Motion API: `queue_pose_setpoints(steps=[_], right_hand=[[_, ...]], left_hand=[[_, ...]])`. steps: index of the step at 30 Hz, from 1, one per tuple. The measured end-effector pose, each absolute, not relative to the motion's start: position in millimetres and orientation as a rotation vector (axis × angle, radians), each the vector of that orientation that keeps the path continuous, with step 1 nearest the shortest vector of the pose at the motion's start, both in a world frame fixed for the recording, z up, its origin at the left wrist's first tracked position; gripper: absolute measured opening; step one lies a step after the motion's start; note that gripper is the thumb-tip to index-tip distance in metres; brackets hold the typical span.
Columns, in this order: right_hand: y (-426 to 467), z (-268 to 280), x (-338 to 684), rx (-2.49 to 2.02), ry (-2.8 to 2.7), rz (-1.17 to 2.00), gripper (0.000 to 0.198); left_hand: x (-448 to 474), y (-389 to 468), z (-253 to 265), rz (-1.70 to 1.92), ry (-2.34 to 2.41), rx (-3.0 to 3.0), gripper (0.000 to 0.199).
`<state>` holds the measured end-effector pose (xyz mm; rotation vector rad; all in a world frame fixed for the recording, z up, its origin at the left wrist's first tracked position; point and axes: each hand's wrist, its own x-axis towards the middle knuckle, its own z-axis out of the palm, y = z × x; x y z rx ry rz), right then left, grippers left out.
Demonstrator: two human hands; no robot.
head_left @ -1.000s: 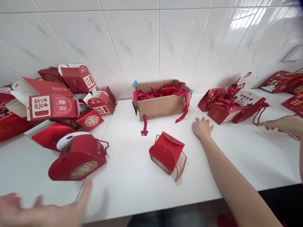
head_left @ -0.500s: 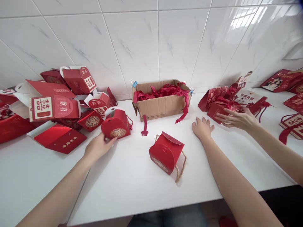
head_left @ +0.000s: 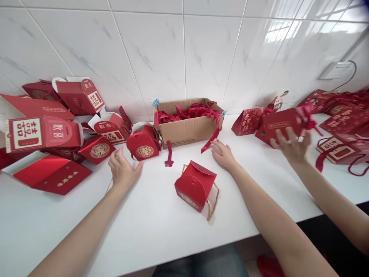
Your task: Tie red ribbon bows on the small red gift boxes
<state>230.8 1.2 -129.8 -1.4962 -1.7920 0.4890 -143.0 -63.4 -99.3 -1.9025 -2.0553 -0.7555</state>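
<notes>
My left hand [head_left: 122, 167] is open, fingers apart, just left of a red gift box [head_left: 144, 144] with a gold round emblem; it seems to hold nothing. That box stands against the left end of a cardboard carton [head_left: 190, 130] full of red ribbons. With fingers loosely spread, my right hand [head_left: 223, 154] rests by the tail of a red ribbon [head_left: 211, 140] hanging over the carton's front; whether they touch is unclear. Between my hands, nearer to me, a second red gift box [head_left: 196, 184] with a twisted rope handle sits tilted on the white table [head_left: 150, 227].
Red boxes [head_left: 49, 132] are piled at the left. A ribbon strip with a flower-shaped end [head_left: 169, 156] lies before the carton. At right, another person's hand [head_left: 294, 148] holds a red box [head_left: 284, 123] with a bow. More boxes [head_left: 343, 119] lie beyond.
My left hand has let go of the gold-emblem box, which now stands by the carton. My right hand has moved toward the ribbon tail. The other person's hand has lifted a box.
</notes>
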Motion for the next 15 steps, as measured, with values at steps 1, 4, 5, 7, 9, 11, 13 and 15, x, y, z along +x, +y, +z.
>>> queue_pose_setpoints(steps=[1,4,5,7,9,11,13,15], right_hand=[[0,-128,231,-1.468,-1.765,0.493,0.04],[-4,-121,233,-1.376,-1.651,0.496,0.039],[-5,-118,233,-1.343,-1.614,0.498,0.039],[-7,-115,233,-1.28,-1.549,0.502,0.037],[-7,-113,231,-1.224,-1.488,0.495,0.036],[-9,-113,227,-1.183,-1.429,0.456,0.031],[-12,-111,225,-1.156,-1.383,0.388,0.021],[-19,-103,229,-1.138,-1.35,0.312,0.012]], left_hand=[[-143,-64,-99,-0.764,-2.055,-1.906,0.083],[-145,-61,-101,-0.777,-2.061,-1.915,0.084],[-146,-59,-102,-0.781,-2.071,-1.903,0.085],[-147,-56,-105,-0.79,-2.1,-1.86,0.087],[-147,-55,-106,-0.789,-2.12,-1.833,0.089],[-146,-55,-106,-0.784,-2.121,-1.842,0.088],[-146,-56,-105,-0.786,-2.121,-1.852,0.087],[-145,-58,-104,-0.788,-2.119,-1.864,0.085]])
